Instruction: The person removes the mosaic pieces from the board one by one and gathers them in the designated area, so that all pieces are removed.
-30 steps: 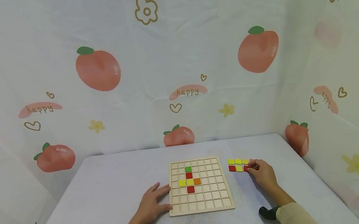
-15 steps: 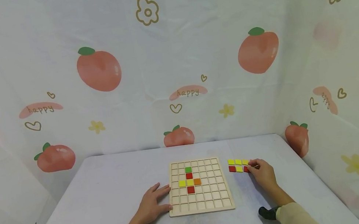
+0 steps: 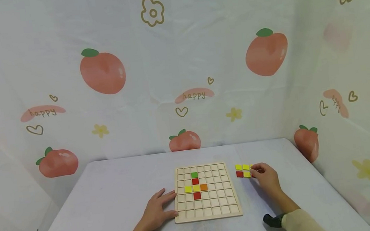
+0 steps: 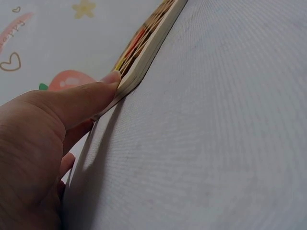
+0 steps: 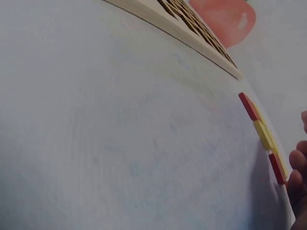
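Note:
In the head view, a square wooden grid board (image 3: 215, 202) lies on the table. Green, red, yellow and orange square tiles sit in some of its cells, including a yellow tile (image 3: 196, 188) and an orange tile (image 3: 204, 187). My left hand (image 3: 156, 212) rests at the board's left side, fingers spread and thumb on the rim (image 4: 132, 81). Right of the board lie two short rows of yellow and red tiles. My right hand (image 3: 267, 178) is at their right end, partly covering them. In the right wrist view its fingertips are beside a red tile (image 5: 277, 167), apparently gripping nothing.
The white-covered table (image 3: 127, 179) ends at a patterned cloth backdrop (image 3: 145, 66) with fruit prints. A dark wrist strap (image 3: 273, 221) is on my right wrist. Beside the board's right edge lies the loose dark red tile (image 3: 239, 174).
My right hand has shifted slightly left and now covers more of the rightmost tiles. The left hand and the board stay where they were.

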`<state>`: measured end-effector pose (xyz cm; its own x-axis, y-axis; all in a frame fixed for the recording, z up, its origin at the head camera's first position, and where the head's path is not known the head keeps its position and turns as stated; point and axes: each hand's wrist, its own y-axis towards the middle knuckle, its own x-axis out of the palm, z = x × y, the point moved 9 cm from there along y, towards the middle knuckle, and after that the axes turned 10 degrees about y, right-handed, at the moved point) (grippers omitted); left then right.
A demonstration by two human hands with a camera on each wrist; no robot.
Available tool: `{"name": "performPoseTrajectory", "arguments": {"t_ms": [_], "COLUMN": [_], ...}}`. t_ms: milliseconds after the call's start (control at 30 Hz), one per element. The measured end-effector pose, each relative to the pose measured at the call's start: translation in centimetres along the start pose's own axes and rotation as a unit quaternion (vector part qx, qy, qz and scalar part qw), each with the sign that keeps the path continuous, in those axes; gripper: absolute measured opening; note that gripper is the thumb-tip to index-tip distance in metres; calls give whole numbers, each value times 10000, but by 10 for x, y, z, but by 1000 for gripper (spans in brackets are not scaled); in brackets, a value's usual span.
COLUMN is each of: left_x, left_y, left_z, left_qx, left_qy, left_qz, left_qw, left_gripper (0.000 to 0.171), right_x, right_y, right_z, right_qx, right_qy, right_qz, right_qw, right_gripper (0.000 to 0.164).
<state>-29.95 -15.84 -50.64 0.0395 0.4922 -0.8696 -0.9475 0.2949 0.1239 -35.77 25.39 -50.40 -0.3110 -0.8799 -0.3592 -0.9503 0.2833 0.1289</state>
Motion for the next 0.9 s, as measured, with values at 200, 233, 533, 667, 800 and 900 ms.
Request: {"name": "performPoseTrajectory", "arguments": {"t_ms": [200, 233, 533, 667, 800, 900], "left_x": [0, 0, 1, 1, 0, 0], "left_y": [0, 0, 0, 0, 1, 0], "left_z": [0, 0, -2, -1, 0, 0], "left_qx": [-57, -70, -107, -83, -57, -14], "left_qy": [5, -1, 34, 52, 50, 64], "left_qz": [-44, -42, -41, -34, -30, -14], "left_qw": [10000, 10000, 9999, 9999, 10000, 10000], "left_gripper": [68, 68, 67, 67, 67, 67], "right_x": [14, 16, 41, 55, 71, 85], "right_y": [-2, -2, -7, -11, -17, -21], "right_z": [-10, -13, -37, -42, -48, -53], "right_qx": [-138, -200, -700, -727, -788, -835], "right_qy": [329, 348, 757, 939, 1031, 993], "right_qz": [-210, -239, -488, -733, -1037, -1282], "right_qw": [9991, 9989, 9935, 9902, 9861, 9832], "right_gripper": [22, 22, 13, 14, 14, 15]}}
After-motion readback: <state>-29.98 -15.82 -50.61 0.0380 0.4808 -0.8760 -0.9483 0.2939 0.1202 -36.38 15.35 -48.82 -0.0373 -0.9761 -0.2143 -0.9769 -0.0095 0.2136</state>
